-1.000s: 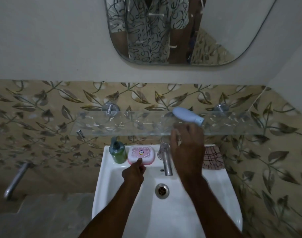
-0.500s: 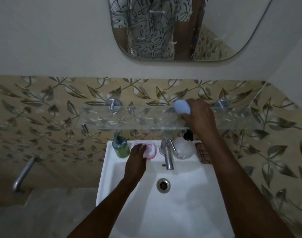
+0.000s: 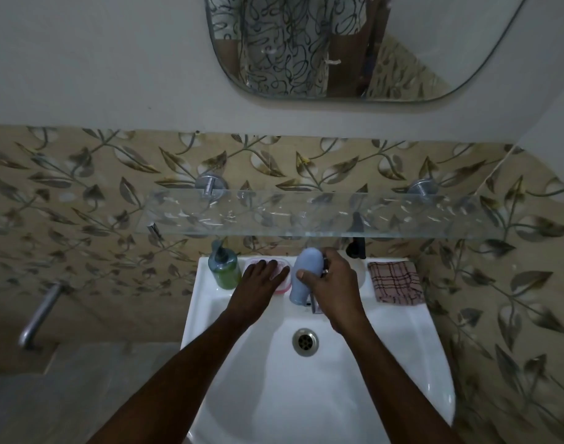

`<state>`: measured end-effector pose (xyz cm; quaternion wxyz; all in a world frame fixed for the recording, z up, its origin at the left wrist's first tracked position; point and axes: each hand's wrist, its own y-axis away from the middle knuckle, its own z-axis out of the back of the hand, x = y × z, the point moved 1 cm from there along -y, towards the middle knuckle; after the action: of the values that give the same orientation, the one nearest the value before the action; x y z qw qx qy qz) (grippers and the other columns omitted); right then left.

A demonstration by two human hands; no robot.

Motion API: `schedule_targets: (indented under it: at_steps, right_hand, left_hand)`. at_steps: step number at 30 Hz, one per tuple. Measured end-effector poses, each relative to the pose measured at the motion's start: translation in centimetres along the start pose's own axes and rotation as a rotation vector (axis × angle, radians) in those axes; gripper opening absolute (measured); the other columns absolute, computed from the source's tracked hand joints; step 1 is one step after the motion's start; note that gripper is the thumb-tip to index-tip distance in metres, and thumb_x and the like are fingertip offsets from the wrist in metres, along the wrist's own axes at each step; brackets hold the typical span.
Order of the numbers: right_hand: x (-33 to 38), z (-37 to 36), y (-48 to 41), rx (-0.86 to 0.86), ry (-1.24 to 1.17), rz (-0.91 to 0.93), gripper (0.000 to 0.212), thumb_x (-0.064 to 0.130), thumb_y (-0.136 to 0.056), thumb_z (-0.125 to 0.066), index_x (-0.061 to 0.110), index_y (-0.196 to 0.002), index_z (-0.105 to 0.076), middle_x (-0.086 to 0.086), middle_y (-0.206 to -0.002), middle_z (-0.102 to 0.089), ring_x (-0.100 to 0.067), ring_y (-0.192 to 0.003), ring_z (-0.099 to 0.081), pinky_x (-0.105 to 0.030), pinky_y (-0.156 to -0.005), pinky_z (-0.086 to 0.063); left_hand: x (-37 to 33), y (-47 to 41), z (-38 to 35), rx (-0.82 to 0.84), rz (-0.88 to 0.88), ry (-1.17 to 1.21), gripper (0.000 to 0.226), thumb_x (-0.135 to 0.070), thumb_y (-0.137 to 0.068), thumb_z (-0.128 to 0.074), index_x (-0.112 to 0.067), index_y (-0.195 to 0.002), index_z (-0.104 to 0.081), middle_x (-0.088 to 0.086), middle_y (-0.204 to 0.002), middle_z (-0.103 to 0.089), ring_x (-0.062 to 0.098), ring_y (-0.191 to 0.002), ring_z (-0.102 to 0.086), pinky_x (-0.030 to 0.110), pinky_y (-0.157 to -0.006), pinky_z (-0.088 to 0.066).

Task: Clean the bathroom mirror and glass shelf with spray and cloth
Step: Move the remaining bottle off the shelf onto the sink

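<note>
The glass shelf (image 3: 306,216) runs across the leaf-patterned tiles, with nothing standing on it. Above it hangs the mirror (image 3: 418,43). My right hand (image 3: 335,283) grips a pale blue bottle (image 3: 304,277) upright over the sink's back ledge, in front of the tap. My left hand (image 3: 258,280) rests flat on the pink soap box (image 3: 282,285), fingers spread. A checked cloth (image 3: 394,282) lies folded on the sink's right rear corner. The black trigger of the spray bottle (image 3: 357,246) shows behind my right hand; the rest of it is hidden.
A green soap dispenser (image 3: 224,267) stands at the left rear of the white sink (image 3: 402,363). The drain (image 3: 305,341) is in the basin's middle. A metal pipe (image 3: 39,315) juts from the left wall. Two chrome brackets (image 3: 210,184) hold the shelf.
My right hand took the blue bottle off the glass shelf and brought it down to the sink ledge. My left hand moved forward onto the soap box and flattened there.
</note>
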<state>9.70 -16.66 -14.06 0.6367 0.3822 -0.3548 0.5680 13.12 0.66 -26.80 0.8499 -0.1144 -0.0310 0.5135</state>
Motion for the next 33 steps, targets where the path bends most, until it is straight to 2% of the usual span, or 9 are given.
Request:
schedule_targets:
  at_steps: [8,12,14,16,20,25,27,30,33]
  right_hand:
    - [-1.2,-1.9,-3.2,-0.071,0.56,0.248,0.029,0.02,-0.09,-0.065,0.015,-0.118,-0.057,-0.01,-0.108,-0.07,-0.028,-0.1,-0.066,-0.028,-0.072,-0.046]
    - [-0.9,-4.1,-4.9,-0.028,0.788,0.242,0.021,0.007,-0.095,-0.05,0.005,-0.115,-0.055,-0.017,-0.105,-0.069,-0.033,-0.095,-0.068,-0.033,-0.072,-0.049]
    - [-0.9,-5.4,-5.1,-0.011,0.837,0.223,0.019,0.003,-0.095,-0.048,0.004,-0.112,-0.056,-0.018,-0.104,-0.069,-0.034,-0.095,-0.068,-0.035,-0.075,-0.052]
    - [-1.1,-6.5,-4.9,0.007,0.845,0.194,0.016,0.004,-0.095,-0.049,0.004,-0.108,-0.059,-0.016,-0.104,-0.07,-0.029,-0.096,-0.069,-0.033,-0.076,-0.052]
    - [-1.7,-7.6,-5.1,0.019,0.743,0.08,0.018,0.011,-0.099,-0.048,0.004,-0.107,-0.062,-0.013,-0.106,-0.071,-0.024,-0.098,-0.07,-0.03,-0.079,-0.054]
    - [-2.7,-8.0,-4.8,0.102,0.556,0.015,0.029,0.013,-0.104,-0.039,-0.001,-0.116,-0.061,-0.01,-0.105,-0.066,-0.019,-0.097,-0.064,-0.007,-0.075,-0.047]
    - [-2.7,-8.2,-4.6,0.18,0.541,-0.02,0.035,0.017,-0.107,-0.03,0.0,-0.124,-0.055,-0.008,-0.103,-0.064,-0.02,-0.111,-0.061,-0.014,-0.093,-0.044]
    - [-2.4,-7.1,-4.1,0.043,0.544,-0.028,0.036,0.023,-0.106,-0.03,0.002,-0.121,-0.055,-0.009,-0.109,-0.067,-0.02,-0.11,-0.064,-0.023,-0.088,-0.045]
    - [-2.1,-6.8,-3.3,0.05,0.514,-0.002,0.037,0.02,-0.105,-0.031,-0.003,-0.123,-0.053,-0.016,-0.121,-0.065,-0.011,-0.102,-0.067,-0.018,-0.082,-0.047]
  left_hand:
    - [0.1,0.3,0.5,0.074,-0.021,-0.039,0.053,-0.002,-0.084,-0.065,-0.013,-0.135,-0.059,0.019,-0.134,-0.06,0.039,-0.116,-0.061,0.046,-0.1,-0.048]
    - [0.3,0.2,0.9,0.109,0.021,-0.071,0.057,-0.003,-0.086,-0.039,-0.015,-0.14,-0.053,0.019,-0.129,-0.06,0.039,-0.107,-0.06,0.043,-0.087,-0.051]
    - [0.2,0.1,0.8,0.141,0.068,-0.043,0.065,0.002,-0.077,-0.043,-0.012,-0.14,-0.052,0.02,-0.127,-0.058,0.038,-0.104,-0.058,0.041,-0.083,-0.049]
    - [-0.1,-0.1,0.5,0.156,0.113,-0.023,0.069,0.003,-0.071,-0.059,-0.01,-0.138,-0.052,0.021,-0.126,-0.056,0.038,-0.103,-0.057,0.04,-0.081,-0.049]
    - [-0.2,-0.9,-0.1,0.19,0.218,-0.041,0.073,-0.023,-0.068,-0.081,-0.004,-0.133,-0.055,0.029,-0.132,-0.055,0.042,-0.106,-0.061,0.043,-0.086,-0.052]
    - [0.2,-1.7,-0.3,0.168,0.316,-0.001,0.084,-0.046,-0.079,-0.067,-0.001,-0.145,-0.038,0.022,-0.135,-0.052,0.038,-0.117,-0.053,0.043,-0.09,-0.046]
    - [0.3,-1.8,-0.5,0.197,0.336,-0.002,0.087,-0.049,-0.083,-0.064,-0.003,-0.149,-0.03,0.019,-0.139,-0.048,0.035,-0.122,-0.048,0.042,-0.095,-0.042]
    - [0.5,-1.6,-1.0,0.234,0.343,-0.028,0.086,-0.048,-0.087,-0.062,-0.007,-0.152,-0.023,0.016,-0.144,-0.043,0.035,-0.126,-0.043,0.041,-0.097,-0.037]
    - [1.4,-1.3,-1.0,0.252,0.337,-0.049,0.085,-0.048,-0.086,-0.063,-0.01,-0.152,-0.023,0.015,-0.147,-0.04,0.035,-0.128,-0.041,0.04,-0.098,-0.037]
